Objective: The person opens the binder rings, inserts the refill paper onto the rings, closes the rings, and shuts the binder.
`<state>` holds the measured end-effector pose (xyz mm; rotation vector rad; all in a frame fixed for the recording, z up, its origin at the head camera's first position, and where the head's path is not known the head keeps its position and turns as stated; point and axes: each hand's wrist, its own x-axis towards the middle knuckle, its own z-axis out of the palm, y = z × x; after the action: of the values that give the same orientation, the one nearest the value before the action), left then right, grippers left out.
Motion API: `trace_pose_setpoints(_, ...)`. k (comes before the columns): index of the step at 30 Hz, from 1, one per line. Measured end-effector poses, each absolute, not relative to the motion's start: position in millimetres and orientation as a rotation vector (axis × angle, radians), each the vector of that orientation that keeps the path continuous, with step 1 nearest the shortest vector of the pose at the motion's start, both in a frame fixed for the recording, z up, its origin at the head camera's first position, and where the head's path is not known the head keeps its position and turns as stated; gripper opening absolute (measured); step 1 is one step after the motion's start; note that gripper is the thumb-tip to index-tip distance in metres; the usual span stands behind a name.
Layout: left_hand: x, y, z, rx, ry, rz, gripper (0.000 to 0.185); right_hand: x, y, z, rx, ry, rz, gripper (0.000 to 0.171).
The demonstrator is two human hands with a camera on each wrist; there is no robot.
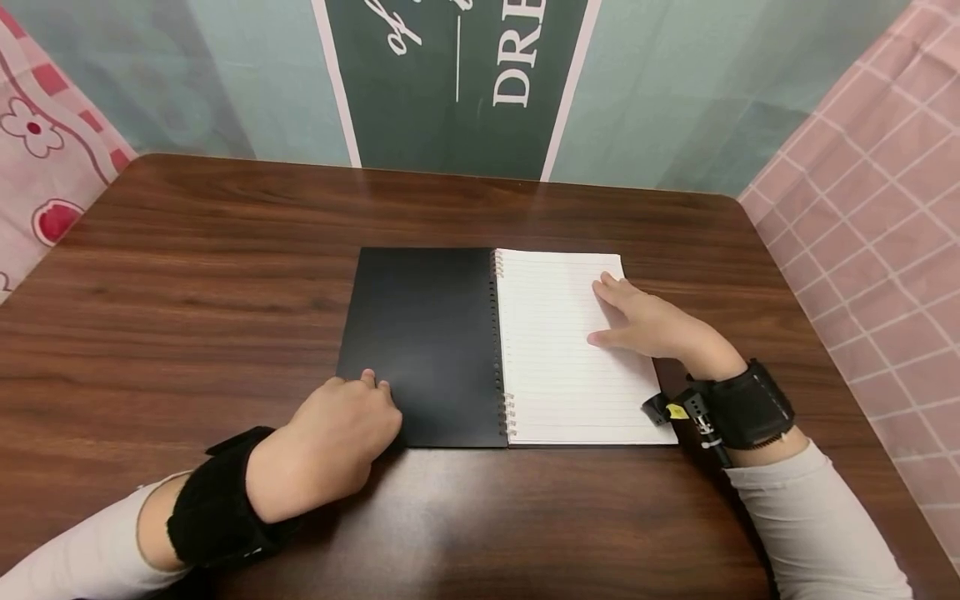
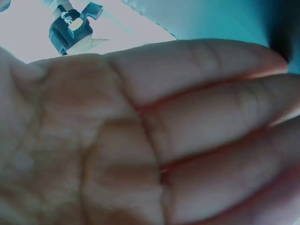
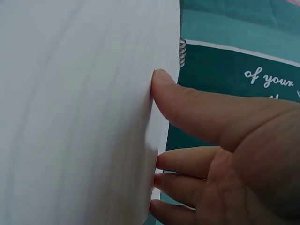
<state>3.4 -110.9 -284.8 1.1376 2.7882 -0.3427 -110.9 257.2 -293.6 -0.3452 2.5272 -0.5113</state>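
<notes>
A spiral notebook lies open in the middle of the brown table (image 1: 187, 275), its black cover (image 1: 420, 333) folded out to the left and a lined white page (image 1: 555, 350) on the right. My left hand (image 1: 341, 425) rests at the cover's near left corner, fingertips on the black surface; in the left wrist view the palm and straight fingers (image 2: 211, 117) fill the frame. My right hand (image 1: 645, 325) lies flat on the right part of the page, fingers spread. In the right wrist view the thumb (image 3: 187, 105) and fingertips touch the white page (image 3: 79, 117).
The table's far edge meets a teal wall with a dark green banner (image 1: 457, 83). Pink patterned cloth hangs at the left (image 1: 37, 150) and pink checked cloth at the right (image 1: 877, 217). Black wrist straps sit on both arms.
</notes>
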Motion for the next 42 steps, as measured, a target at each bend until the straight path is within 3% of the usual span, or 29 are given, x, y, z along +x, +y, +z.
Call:
trace_pose_setpoints(2,5,-111,-286,1.165,2.835,-0.343,0.016,-111,258,-293,-0.354,2.531,-0.494,0.090)
trace_pose_setpoints(9,4,-108,-288,1.256,2.977,-0.343,0.009,-110,261,-291,-0.385,2.553,-0.434,0.089)
trace_pose_setpoints(13,4,-114,-280,1.254,3.031,-0.286,0.028,-109,259,-293,-0.392,2.553,-0.427,0.087)
trace_pose_setpoints(18,3,-122,-264,1.176,3.094,-0.241,0.011,-107,258,-293,-0.387,2.569,-0.406,0.086)
trace_pose_setpoints(28,4,-140,-235,1.055,3.141,-0.158,0.045,-108,259,-293,-0.398,2.578,-0.403,0.086)
trace_pose_setpoints(42,-2,-142,-225,1.112,3.134,0.224,0.050,-107,261,-295,-0.403,2.588,-0.415,0.084)
